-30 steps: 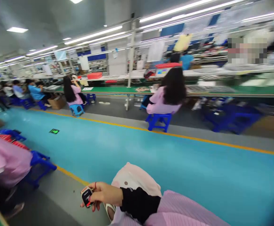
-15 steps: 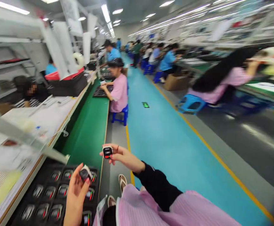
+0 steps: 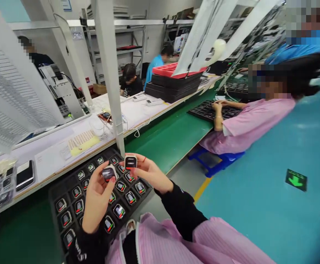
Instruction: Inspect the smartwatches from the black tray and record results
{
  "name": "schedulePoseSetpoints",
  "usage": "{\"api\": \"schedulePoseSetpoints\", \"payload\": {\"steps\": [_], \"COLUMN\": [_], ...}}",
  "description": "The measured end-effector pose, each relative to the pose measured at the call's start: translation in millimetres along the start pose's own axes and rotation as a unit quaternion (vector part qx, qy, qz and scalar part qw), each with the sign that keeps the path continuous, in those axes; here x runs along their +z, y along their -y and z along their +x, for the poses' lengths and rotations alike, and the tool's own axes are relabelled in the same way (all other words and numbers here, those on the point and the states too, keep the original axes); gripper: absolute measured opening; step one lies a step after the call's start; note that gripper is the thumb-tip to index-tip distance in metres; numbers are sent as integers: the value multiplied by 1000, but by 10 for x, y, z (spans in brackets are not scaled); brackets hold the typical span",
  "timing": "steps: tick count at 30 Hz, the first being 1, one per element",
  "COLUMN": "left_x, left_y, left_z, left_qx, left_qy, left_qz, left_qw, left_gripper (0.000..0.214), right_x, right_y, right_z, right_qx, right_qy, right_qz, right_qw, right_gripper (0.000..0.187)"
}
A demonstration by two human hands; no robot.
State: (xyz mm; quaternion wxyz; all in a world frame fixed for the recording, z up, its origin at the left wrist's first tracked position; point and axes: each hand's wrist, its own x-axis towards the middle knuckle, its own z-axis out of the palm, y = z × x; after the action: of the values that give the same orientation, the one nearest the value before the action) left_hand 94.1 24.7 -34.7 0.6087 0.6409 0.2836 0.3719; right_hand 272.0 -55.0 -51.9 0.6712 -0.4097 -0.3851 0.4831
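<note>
My left hand (image 3: 97, 190) pinches a smartwatch body (image 3: 109, 173) with a dark, glossy face and a pale rim, without a strap. Beside it, my right hand (image 3: 151, 172) grips a second smartwatch body (image 3: 130, 162), its black screen lit with white text and a red patch at the bottom. Both watches are held up close together, apart from each other. Below them a black compartment tray (image 3: 55, 190) lies on the green bench, with several watch bodies in its cells, many showing lit screens with red and green marks. My hands hide part of the tray.
A white shelf with papers (image 3: 50, 156) and a pale post (image 3: 109, 73) stand along the bench's far side. Black trays topped by a red one (image 3: 165, 69) are stacked further along. To the right, a co-worker in pink (image 3: 248, 121) sits on a blue stool (image 3: 220, 161) handling another tray.
My view has turned left, from the aisle toward the bench and shelf. More of the tray now shows. Both hands still hold their watches, which are now nearer each other.
</note>
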Motion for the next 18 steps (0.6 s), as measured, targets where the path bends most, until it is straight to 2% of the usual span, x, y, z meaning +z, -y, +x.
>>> {"api": "schedulePoseSetpoints", "payload": {"steps": [4,10,13,18], "left_x": [134,364,395,339], "left_y": [77,50,3,-102], "left_z": [16,60,59,-23], "left_qx": [-7,32,42,41], "left_qy": [-20,28,33,3], "left_qz": [-1,-4,9,29], "left_qw": [1000,999,999,999], "left_gripper": [54,52,51,50], "right_x": [-169,-376,-388,-285], "right_y": [-47,12,50,72], "right_z": [-47,-69,17,141], "right_qx": [10,17,7,3], "right_qy": [24,9,21,47], "right_qz": [-7,0,4,-13], "right_qw": [1000,1000,1000,999], "right_gripper": [57,51,47,46]}}
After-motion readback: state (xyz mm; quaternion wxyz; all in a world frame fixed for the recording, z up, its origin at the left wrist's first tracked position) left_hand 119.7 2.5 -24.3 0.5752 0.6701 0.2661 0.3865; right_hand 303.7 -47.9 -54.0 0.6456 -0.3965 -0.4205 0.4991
